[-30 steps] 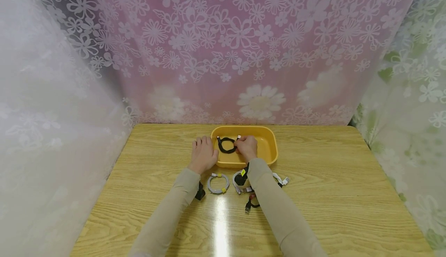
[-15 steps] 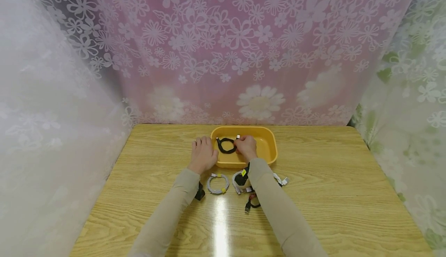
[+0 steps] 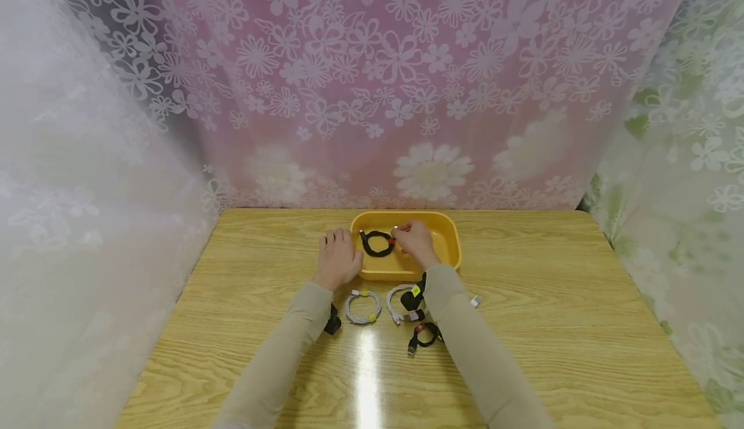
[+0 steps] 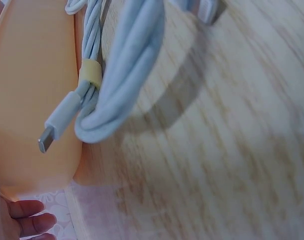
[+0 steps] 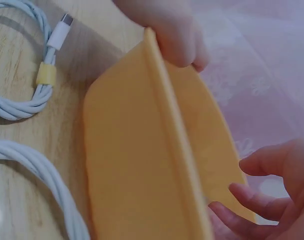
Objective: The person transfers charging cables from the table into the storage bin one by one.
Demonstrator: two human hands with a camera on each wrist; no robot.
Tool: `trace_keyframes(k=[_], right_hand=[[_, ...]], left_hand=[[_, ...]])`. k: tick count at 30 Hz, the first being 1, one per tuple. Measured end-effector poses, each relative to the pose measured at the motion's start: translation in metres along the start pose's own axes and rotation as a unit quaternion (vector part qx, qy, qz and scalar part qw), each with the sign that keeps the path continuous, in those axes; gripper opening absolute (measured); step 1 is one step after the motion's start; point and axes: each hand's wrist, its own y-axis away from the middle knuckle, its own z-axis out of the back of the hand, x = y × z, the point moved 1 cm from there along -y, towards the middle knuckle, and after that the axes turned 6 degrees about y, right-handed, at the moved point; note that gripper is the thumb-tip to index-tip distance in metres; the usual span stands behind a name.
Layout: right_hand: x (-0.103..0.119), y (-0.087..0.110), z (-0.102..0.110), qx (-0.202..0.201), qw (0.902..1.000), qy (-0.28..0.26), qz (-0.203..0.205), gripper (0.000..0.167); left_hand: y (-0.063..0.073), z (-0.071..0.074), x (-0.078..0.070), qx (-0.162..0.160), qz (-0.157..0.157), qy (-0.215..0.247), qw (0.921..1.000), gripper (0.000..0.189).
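A black coiled cable [image 3: 379, 254] with a red tie lies in the left part of a yellow plastic bin [image 3: 407, 276]. My right hand [image 3: 416, 241] is inside the bin, just right of the coil. In the right wrist view its thumb and fingers [image 5: 256, 200] stand spread apart with nothing between them. My left hand [image 3: 338, 258] rests on the bin's left rim, fingers stretched forward. The right wrist view shows that left hand [image 5: 174, 32] over the rim's corner. The cable is hidden behind the bin wall there.
Before the bin lies a grey-white coiled cable [image 3: 363, 320] with yellow ties. To its right are another white coil [image 3: 391, 300], partly under my wrist, and a small black cable [image 3: 414, 345] with a red tie. A flowered curtain [image 3: 372, 93] hangs behind the wooden table [image 3: 279, 241].
My right hand has let go of the black cable and shifted slightly right, uncovering its red tie. The coil stays in the bin. My left hand has not moved.
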Motion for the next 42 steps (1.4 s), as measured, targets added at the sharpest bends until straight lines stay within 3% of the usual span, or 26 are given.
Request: trace_keyframes(k=[13,19,27,33,42], right_hand=[[0.014,0.020,0.014,0.016,0.9983,-0.038,0.040,0.032],[0.022,0.034,0.019,0.000,0.9969,-0.021,0.075,0.036],[0.026,0.058,0.021,-0.037,0.9892,-0.038,0.136,0.023],[0.020,0.077,0.015,-0.045,0.9853,-0.075,0.147,0.016],[0.015,0.099,0.008,-0.041,0.9807,-0.118,0.150,0.019]], left_hand=[[0.001,0.001,-0.001,0.003,-0.004,0.006,1.0000,0.027],[0.001,0.002,-0.001,0.000,-0.003,0.010,0.9999,0.030],[0.002,0.000,-0.001,-0.001,-0.002,0.006,1.0000,0.026],[0.003,0.001,-0.002,0.006,0.005,0.005,1.0000,0.032],[0.001,-0.002,-0.001,-0.006,-0.002,-0.001,1.0000,0.031]])
